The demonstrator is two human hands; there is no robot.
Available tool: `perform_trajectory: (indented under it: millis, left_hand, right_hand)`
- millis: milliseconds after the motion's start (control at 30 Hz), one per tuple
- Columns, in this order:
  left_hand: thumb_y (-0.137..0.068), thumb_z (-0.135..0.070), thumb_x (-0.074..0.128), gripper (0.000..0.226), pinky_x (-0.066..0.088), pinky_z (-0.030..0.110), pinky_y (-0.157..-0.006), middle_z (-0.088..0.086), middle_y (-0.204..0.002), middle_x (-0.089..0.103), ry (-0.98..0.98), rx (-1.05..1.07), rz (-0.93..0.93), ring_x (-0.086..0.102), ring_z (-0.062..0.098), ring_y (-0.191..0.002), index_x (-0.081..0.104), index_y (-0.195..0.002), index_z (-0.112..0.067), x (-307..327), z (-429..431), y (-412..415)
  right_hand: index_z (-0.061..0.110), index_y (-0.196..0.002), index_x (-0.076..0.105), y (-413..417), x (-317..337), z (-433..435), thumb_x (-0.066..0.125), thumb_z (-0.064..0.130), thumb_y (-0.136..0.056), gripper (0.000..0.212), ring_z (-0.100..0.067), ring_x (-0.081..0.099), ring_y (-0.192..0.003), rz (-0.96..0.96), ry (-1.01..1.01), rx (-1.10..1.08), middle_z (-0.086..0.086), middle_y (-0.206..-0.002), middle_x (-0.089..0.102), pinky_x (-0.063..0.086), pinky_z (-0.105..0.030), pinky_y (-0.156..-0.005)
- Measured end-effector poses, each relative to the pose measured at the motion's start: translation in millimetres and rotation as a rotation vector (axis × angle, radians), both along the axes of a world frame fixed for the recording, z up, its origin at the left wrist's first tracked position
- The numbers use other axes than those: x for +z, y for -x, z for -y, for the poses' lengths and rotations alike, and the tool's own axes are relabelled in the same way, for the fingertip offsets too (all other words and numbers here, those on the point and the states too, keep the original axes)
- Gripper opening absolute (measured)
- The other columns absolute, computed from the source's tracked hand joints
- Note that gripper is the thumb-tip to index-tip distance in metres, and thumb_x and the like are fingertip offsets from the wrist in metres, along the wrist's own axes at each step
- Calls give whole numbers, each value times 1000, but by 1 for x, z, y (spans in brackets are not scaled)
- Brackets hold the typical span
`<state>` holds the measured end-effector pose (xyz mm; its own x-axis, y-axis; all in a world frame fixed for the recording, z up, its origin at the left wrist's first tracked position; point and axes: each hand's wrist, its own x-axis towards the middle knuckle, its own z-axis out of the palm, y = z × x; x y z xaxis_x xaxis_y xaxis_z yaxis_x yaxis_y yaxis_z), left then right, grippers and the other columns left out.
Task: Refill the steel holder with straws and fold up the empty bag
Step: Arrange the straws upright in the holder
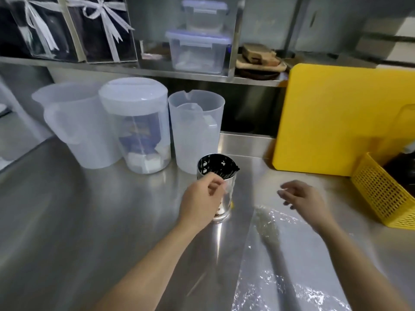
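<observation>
Stood upright on the steel counter [89, 221], near the middle: a shiny steel holder [226, 194], tall and round, its polished wall mirroring the surroundings. Filled with black straws [216, 167], tips packed close inside the rim, a few leaning over the right edge. Just behind it, a clear plastic jug [195, 131], touching or almost touching; hard to tell which.

Left hand [202, 200] pressed against the holder's left side, fingers curled loosely near the rim, thumb and forefinger close together. Whether actually gripping the holder or only resting against it: could not tell. Covered much of the holder's left wall.

Right hand [303, 200] hovered above the counter to the right of the holder, apart from it, fingers spread and slightly bent, holding nothing. Blurred at the fingertips.

Lay flat on the counter below the right hand and forearm: a clear plastic bag [280, 277], crinkled, glinting, looking empty, stretching toward the near edge. Not folded.

Further back on the left, a lidded plastic canister [137, 122] and another jug [74, 122]. To the right, a yellow cutting board [336, 117] leaned upright, and a yellow mesh basket [379, 194] beside it.
</observation>
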<state>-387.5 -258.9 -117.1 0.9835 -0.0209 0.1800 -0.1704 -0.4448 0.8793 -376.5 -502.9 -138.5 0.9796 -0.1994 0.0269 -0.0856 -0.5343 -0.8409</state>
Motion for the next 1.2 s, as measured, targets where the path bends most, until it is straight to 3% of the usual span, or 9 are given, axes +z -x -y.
perform_trajectory:
  millis: [100,233,333,433,600,700,767,933,1200]
  left_hand:
    - [-79,-21,66,20,48,31,-89,-8,-95,61,-45,47,144,59,12,-93,61,-99,-20,2,-7,-12]
    - [-70,-30,75,61,24,20,-100,-15,-117,40,-163,13,209,37,4,-113,49,-123,-21,3,-15,-33]
    - [-65,-40,77,80,14,20,-101,-21,-121,30,-227,-74,202,20,-9,-110,36,-132,-26,2,-19,-46]
    - [-65,-43,76,88,13,23,-103,-22,-121,26,-228,-144,132,13,-18,-95,27,-137,-30,0,-22,-55]
    - [-53,-50,81,115,6,30,-114,-9,-149,4,-206,-69,156,3,-6,-129,10,-141,-30,-11,-23,-68]
    - [-48,-53,82,125,7,33,-115,-7,-153,5,-105,-92,6,1,3,-137,-1,-140,-37,-12,-24,-79]
    - [-42,-61,78,122,17,41,-116,-6,-151,21,-47,-162,-114,13,18,-141,-3,-134,-50,-10,-27,-89]
    - [-53,-51,80,113,29,40,-112,-7,-143,37,5,-259,-190,32,17,-134,9,-140,-40,-10,-31,-110]
    - [-65,-35,79,70,34,19,-93,-13,-117,46,100,-168,-82,47,7,-114,31,-116,-34,-13,-27,-116]
  right_hand:
    - [7,-99,61,-15,17,-35,68,8,-80,20,-14,53,-55,14,-46,121,-10,-76,59,41,-16,-44]
    - [15,-102,59,-33,39,-69,74,6,-72,35,-7,51,-60,42,-106,283,-5,-90,59,43,-16,-47]
    - [21,-109,59,-46,47,-81,78,8,-68,47,-14,52,-72,0,-66,395,5,-103,59,48,-19,-60]
    - [21,-114,58,-55,49,-88,77,7,-69,50,-11,54,-73,-56,-68,461,12,-87,58,50,-23,-74]
    - [26,-114,55,-65,44,-94,78,13,-69,52,-12,60,-88,-41,8,465,7,-108,59,52,-23,-82]
    - [27,-113,53,-71,42,-96,76,10,-71,51,-18,60,-80,-30,-1,423,3,-113,56,52,-20,-67]
    - [22,-119,51,-74,43,-97,74,7,-73,54,-16,58,-73,-70,-3,443,3,-112,56,49,-16,-56]
    - [16,-126,50,-88,51,-98,75,6,-71,61,-25,63,-85,-161,73,490,-2,-110,59,47,-14,-53]
    - [13,-94,66,-103,50,-98,71,18,-77,18,-18,53,-55,-97,139,469,-22,-83,67,45,-21,-51]
